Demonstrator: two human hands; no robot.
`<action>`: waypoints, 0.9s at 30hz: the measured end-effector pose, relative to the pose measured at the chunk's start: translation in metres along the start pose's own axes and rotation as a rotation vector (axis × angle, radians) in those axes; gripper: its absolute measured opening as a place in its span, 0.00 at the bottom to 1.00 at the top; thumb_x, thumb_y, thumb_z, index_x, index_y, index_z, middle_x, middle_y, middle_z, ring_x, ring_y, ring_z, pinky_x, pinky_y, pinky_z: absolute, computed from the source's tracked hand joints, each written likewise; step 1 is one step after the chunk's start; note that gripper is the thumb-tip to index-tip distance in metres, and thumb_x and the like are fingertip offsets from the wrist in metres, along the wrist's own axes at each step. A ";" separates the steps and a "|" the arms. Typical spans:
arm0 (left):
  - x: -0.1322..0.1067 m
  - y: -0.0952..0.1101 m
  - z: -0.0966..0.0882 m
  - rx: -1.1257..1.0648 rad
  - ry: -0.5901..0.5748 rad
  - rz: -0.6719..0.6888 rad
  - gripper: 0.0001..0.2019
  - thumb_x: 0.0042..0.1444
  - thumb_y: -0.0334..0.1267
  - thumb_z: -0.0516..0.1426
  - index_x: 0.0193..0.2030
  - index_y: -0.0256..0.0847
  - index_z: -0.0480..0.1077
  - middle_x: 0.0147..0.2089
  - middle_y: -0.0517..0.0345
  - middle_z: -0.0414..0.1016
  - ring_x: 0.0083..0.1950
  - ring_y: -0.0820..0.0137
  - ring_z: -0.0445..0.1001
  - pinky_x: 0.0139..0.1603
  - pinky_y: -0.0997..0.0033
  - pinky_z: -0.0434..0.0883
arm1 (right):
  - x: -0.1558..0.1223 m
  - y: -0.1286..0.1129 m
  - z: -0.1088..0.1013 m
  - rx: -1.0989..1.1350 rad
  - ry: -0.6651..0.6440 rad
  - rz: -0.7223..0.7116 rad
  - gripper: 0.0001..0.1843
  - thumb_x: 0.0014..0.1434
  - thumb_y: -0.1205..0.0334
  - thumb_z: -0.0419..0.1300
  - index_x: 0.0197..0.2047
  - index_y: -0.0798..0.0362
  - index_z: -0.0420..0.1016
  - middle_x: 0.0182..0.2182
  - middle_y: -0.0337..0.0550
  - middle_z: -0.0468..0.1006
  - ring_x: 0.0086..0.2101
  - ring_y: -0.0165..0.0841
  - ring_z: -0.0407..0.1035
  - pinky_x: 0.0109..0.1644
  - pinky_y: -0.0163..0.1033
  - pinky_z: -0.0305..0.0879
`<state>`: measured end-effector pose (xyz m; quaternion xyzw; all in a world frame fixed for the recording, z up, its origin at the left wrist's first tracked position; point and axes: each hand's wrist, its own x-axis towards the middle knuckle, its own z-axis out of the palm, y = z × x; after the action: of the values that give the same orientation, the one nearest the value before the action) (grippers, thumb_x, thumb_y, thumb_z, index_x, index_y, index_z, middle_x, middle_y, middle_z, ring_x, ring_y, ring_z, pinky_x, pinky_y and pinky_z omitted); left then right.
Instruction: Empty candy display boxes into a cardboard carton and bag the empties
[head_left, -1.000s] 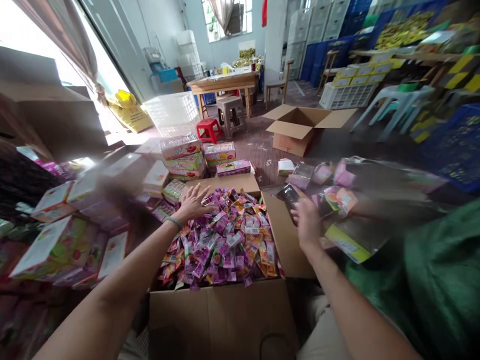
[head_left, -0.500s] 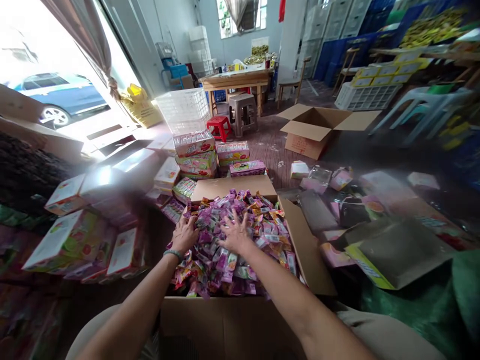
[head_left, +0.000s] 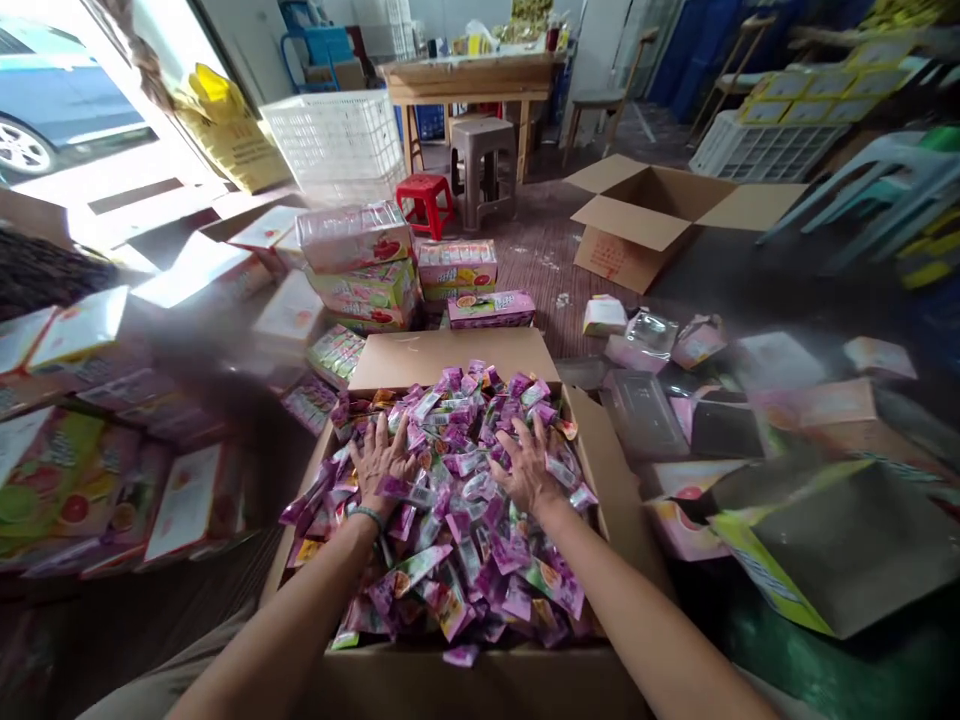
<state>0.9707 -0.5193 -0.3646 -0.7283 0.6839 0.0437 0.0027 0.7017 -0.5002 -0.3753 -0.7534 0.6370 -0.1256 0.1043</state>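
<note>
A big open cardboard box (head_left: 442,352) stands in front of me, heaped with small purple, pink and orange candy sachets (head_left: 457,520). My left hand (head_left: 384,462) lies on the heap at its left, fingers spread and pressed into the sachets. My right hand (head_left: 528,466) rests on the heap at its right, fingers spread too, partly sunk among the packets. A green band circles my left wrist. Neither hand grips anything that I can see.
Stacked printed candy cartons (head_left: 371,268) stand behind the box; more cartons (head_left: 90,470) crowd the left. Flattened cartons and clear trays (head_left: 757,440) litter the right. An empty open cardboard box (head_left: 645,222) sits farther back, with a red stool (head_left: 426,200), grey stool and wooden table.
My right hand left the cartons on the right and came onto the heap beside my left hand. Both hands have slid toward me over the sachets; the view has tilted down.
</note>
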 end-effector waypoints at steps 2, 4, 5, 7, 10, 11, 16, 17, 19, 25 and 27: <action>0.003 0.000 0.009 0.009 0.003 -0.007 0.35 0.65 0.54 0.54 0.77 0.49 0.55 0.80 0.44 0.46 0.79 0.46 0.45 0.75 0.34 0.39 | 0.000 0.005 0.007 0.003 0.030 -0.008 0.30 0.66 0.44 0.56 0.66 0.48 0.72 0.71 0.54 0.58 0.71 0.62 0.39 0.72 0.70 0.38; 0.009 0.001 0.014 0.008 -0.021 -0.010 0.35 0.65 0.55 0.54 0.76 0.48 0.58 0.80 0.43 0.47 0.78 0.45 0.46 0.76 0.36 0.40 | 0.004 0.010 0.012 0.001 0.052 -0.017 0.29 0.66 0.45 0.55 0.65 0.50 0.73 0.69 0.55 0.60 0.71 0.62 0.41 0.72 0.69 0.41; 0.013 0.003 0.014 -0.001 -0.032 -0.008 0.34 0.65 0.54 0.54 0.76 0.47 0.59 0.80 0.43 0.47 0.78 0.45 0.46 0.75 0.36 0.40 | 0.006 0.013 0.014 0.000 0.061 -0.019 0.29 0.67 0.45 0.55 0.65 0.50 0.73 0.68 0.55 0.61 0.71 0.61 0.41 0.72 0.68 0.42; 0.020 0.005 0.010 -0.037 -0.056 0.001 0.34 0.66 0.54 0.53 0.76 0.46 0.58 0.80 0.42 0.45 0.79 0.43 0.45 0.75 0.33 0.39 | 0.012 0.017 0.015 0.004 0.068 -0.022 0.29 0.67 0.46 0.54 0.65 0.51 0.73 0.68 0.55 0.61 0.71 0.60 0.41 0.73 0.67 0.42; 0.021 0.005 -0.007 -0.133 -0.112 0.033 0.35 0.68 0.53 0.50 0.78 0.45 0.53 0.81 0.40 0.40 0.79 0.40 0.41 0.73 0.26 0.35 | 0.020 0.015 0.009 0.035 0.005 -0.007 0.29 0.68 0.45 0.54 0.67 0.49 0.71 0.70 0.53 0.60 0.72 0.60 0.40 0.73 0.67 0.44; 0.019 0.003 -0.016 -0.170 -0.124 0.045 0.34 0.68 0.52 0.49 0.79 0.46 0.51 0.81 0.40 0.39 0.79 0.39 0.41 0.71 0.23 0.34 | 0.022 0.012 0.004 0.057 -0.040 0.007 0.29 0.69 0.45 0.53 0.68 0.48 0.70 0.70 0.52 0.59 0.72 0.59 0.40 0.73 0.67 0.44; -0.009 -0.025 -0.063 -0.368 -0.053 0.123 0.31 0.65 0.32 0.48 0.74 0.48 0.62 0.77 0.45 0.56 0.76 0.49 0.55 0.75 0.32 0.46 | 0.011 -0.009 -0.039 0.314 -0.109 -0.021 0.26 0.68 0.52 0.54 0.65 0.52 0.74 0.69 0.56 0.64 0.69 0.51 0.54 0.73 0.58 0.51; -0.016 -0.034 -0.070 -0.420 -0.018 0.150 0.30 0.62 0.29 0.47 0.70 0.46 0.68 0.74 0.46 0.61 0.74 0.53 0.60 0.75 0.40 0.52 | 0.004 -0.011 -0.050 0.412 -0.055 -0.049 0.24 0.67 0.54 0.55 0.61 0.53 0.77 0.66 0.56 0.68 0.67 0.49 0.60 0.72 0.54 0.54; -0.030 -0.054 -0.076 -0.522 0.078 0.151 0.26 0.58 0.26 0.46 0.57 0.42 0.77 0.67 0.48 0.70 0.68 0.59 0.69 0.72 0.55 0.63 | -0.009 -0.013 -0.070 0.616 0.093 -0.053 0.20 0.65 0.52 0.56 0.52 0.52 0.82 0.58 0.52 0.77 0.60 0.45 0.69 0.68 0.49 0.62; -0.082 -0.103 -0.048 -0.532 0.421 -0.490 0.22 0.62 0.38 0.51 0.61 0.35 0.70 0.65 0.38 0.67 0.72 0.51 0.61 0.73 0.49 0.59 | -0.009 -0.009 -0.102 0.764 0.400 0.274 0.32 0.68 0.42 0.42 0.39 0.54 0.81 0.39 0.53 0.84 0.40 0.41 0.77 0.48 0.43 0.72; -0.102 -0.116 -0.033 -0.499 0.420 -0.750 0.28 0.64 0.49 0.50 0.66 0.34 0.65 0.62 0.33 0.67 0.70 0.42 0.62 0.68 0.37 0.62 | 0.002 -0.002 -0.105 0.746 0.452 0.396 0.35 0.69 0.44 0.37 0.39 0.55 0.80 0.39 0.54 0.84 0.39 0.39 0.78 0.46 0.40 0.71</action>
<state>1.0824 -0.4121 -0.3310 -0.8957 0.3290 0.0542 -0.2941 0.6704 -0.5012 -0.2753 -0.4824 0.6864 -0.4843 0.2483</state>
